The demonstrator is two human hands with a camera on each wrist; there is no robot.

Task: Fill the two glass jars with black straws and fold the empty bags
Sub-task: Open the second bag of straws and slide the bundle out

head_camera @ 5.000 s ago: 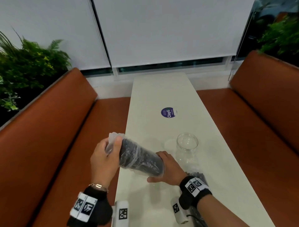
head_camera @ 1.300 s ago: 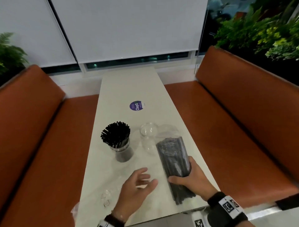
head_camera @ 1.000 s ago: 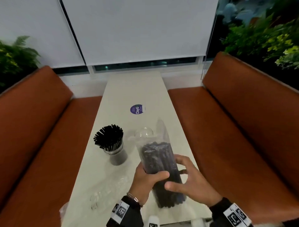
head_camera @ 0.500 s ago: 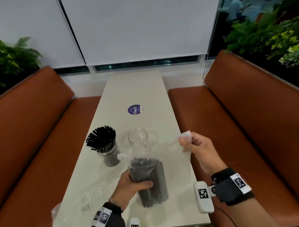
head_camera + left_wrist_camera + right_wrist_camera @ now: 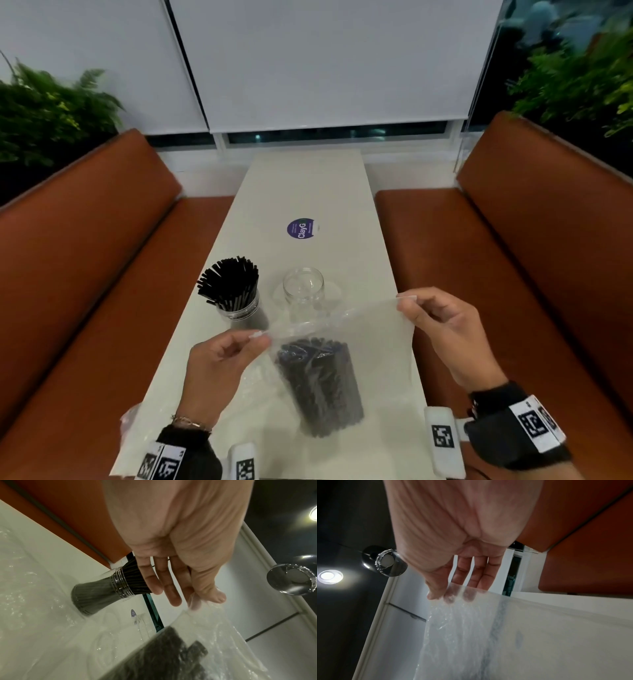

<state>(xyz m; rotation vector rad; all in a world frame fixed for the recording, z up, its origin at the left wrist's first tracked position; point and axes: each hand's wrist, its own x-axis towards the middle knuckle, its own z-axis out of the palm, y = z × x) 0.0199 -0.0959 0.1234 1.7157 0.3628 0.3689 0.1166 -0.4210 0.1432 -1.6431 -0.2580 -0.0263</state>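
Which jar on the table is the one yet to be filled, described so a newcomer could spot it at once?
Start at the long white table between the two orange benches and find the round purple sticker. Just nearer the person stand two glass jars side by side. The empty jar is the clear one on the right, directly behind the held bag of straws; the filled jar bristles with black straws.

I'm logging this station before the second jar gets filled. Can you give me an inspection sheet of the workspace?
Surface: white table, a round purple sticker on it.
Job's things: filled jar packed with black straws; empty jar beside it; bag of straws held up, unopened or opened cannot be told; empty bag at the near left edge.
Clutter: nothing seen.
Grippers: left hand and right hand each pinch a top corner of the bag.
Cables: nothing seen.
Surroundings: orange benches, window blinds, plants.
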